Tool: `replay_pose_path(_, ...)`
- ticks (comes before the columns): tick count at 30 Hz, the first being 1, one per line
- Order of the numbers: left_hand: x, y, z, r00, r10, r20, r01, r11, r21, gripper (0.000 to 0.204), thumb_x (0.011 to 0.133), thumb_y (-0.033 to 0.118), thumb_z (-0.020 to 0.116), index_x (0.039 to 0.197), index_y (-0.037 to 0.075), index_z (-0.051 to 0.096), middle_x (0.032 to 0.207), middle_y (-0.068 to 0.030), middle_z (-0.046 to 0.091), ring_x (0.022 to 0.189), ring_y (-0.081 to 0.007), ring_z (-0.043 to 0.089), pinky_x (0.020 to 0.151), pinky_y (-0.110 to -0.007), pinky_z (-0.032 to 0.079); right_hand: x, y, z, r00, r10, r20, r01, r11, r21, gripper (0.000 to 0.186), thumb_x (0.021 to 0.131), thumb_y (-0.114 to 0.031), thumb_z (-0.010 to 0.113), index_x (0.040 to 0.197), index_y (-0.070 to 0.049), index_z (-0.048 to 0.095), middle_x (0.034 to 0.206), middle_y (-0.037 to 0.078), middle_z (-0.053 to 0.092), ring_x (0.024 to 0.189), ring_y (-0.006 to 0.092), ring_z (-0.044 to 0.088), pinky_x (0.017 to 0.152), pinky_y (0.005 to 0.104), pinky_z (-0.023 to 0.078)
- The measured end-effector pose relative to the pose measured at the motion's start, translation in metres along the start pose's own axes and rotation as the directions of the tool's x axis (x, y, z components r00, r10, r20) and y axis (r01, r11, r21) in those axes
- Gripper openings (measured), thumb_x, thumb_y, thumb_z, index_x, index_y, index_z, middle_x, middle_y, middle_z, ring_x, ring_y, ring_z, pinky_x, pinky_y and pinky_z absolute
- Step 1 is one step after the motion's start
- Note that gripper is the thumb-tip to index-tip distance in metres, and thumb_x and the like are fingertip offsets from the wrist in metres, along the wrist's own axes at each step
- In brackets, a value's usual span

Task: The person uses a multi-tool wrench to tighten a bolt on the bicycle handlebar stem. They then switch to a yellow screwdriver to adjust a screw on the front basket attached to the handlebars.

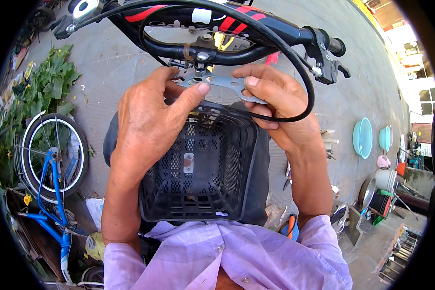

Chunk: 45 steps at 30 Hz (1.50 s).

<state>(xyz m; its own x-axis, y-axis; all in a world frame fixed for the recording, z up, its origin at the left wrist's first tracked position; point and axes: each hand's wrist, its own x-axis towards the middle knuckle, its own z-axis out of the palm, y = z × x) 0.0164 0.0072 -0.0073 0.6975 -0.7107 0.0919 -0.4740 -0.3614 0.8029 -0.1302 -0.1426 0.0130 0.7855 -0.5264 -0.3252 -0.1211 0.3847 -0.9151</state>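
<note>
A flat silver multi-hole bicycle wrench (pixel 223 81) lies crosswise between my hands, just below the handlebar (pixel 222 57). My left hand (pixel 147 113) pinches its left end, the thumb on top near a bolt and nut at the stem. My right hand (pixel 282 99) grips the right end between thumb and curled fingers. The wrench overlaps the nut, but I cannot tell whether it is seated on it. A black plastic basket (pixel 188 193) hangs below, between my forearms. A black cable (pixel 310 96) loops past my right fingers.
Brake levers (pixel 329 58) stick out by the grips. A blue bicycle frame (pixel 55 193) with a white-rimmed wheel (pixel 84 159) lies left, near leafy plants (pixel 50 77). Rightward on the paved ground are a turquoise basin (pixel 362 138), a white bucket (pixel 385 180) and a tool rack (pixel 398 256).
</note>
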Motion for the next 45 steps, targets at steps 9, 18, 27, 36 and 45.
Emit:
replay_pose_path(9,-0.002,-0.010,0.001,0.998,0.057,0.017,-0.054,0.991,-0.123,0.049,0.085,0.032,0.071,0.110,-0.009,0.062,0.083,-0.0201,0.071,0.075,-0.0251,0.070,0.069,-0.034,0.053,-0.007,-0.009,-0.003,0.992,0.023,0.122,-0.007,0.991,-0.133,0.041,0.088,-0.026,0.068,0.117,0.003,0.063,0.077,0.009,0.063,0.049,0.0025,0.046,0.037,0.0136,0.027)
replay_pose_path(18,-0.001,-0.010,-0.003,0.994,0.104,0.044,-0.094,0.979,-0.182,0.046,0.089,0.028,0.068,0.115,-0.009,0.059,0.083,-0.0186,0.070,0.077,-0.0199,0.067,0.071,-0.032,0.052,0.001,-0.014,-0.009,0.971,0.035,0.236,0.026,0.967,-0.253,0.058,0.077,-0.038,0.078,0.114,0.004,0.065,0.078,0.008,0.066,0.051,0.0031,0.046,0.040,0.0173,0.028)
replay_pose_path(27,0.002,-0.007,-0.005,0.996,0.038,0.078,-0.011,0.949,-0.316,0.051,0.085,0.022,0.073,0.118,-0.013,0.056,0.088,-0.0182,0.069,0.080,-0.0168,0.065,0.071,-0.028,0.052,0.017,-0.017,-0.017,0.915,0.039,0.401,0.161,0.877,-0.453,0.070,0.069,-0.033,0.084,0.120,0.008,0.060,0.099,0.015,0.067,0.091,0.0176,0.062,0.070,0.0259,0.048)
replay_pose_path(36,0.001,-0.010,-0.003,1.000,0.019,0.021,-0.010,0.920,-0.391,0.049,0.083,0.015,0.075,0.119,-0.011,0.056,0.097,-0.0206,0.068,0.090,-0.0205,0.067,0.078,-0.031,0.054,0.025,-0.029,-0.005,0.887,0.027,0.462,0.331,0.660,-0.675,0.055,0.072,-0.041,0.075,0.095,0.008,0.068,0.067,0.005,0.055,0.065,0.0131,0.052,0.056,0.0293,0.039)
replay_pose_path(45,-0.003,-0.004,-0.006,0.999,-0.014,0.037,0.029,0.900,-0.436,0.046,0.080,0.014,0.078,0.114,-0.009,0.057,0.096,-0.0175,0.068,0.088,-0.0179,0.066,0.077,-0.029,0.054,0.015,-0.035,-0.009,0.909,0.057,0.413,0.242,0.734,-0.634,0.056,0.073,-0.033,0.077,0.107,0.010,0.065,0.079,0.009,0.064,0.073,0.0142,0.059,0.065,0.0283,0.046)
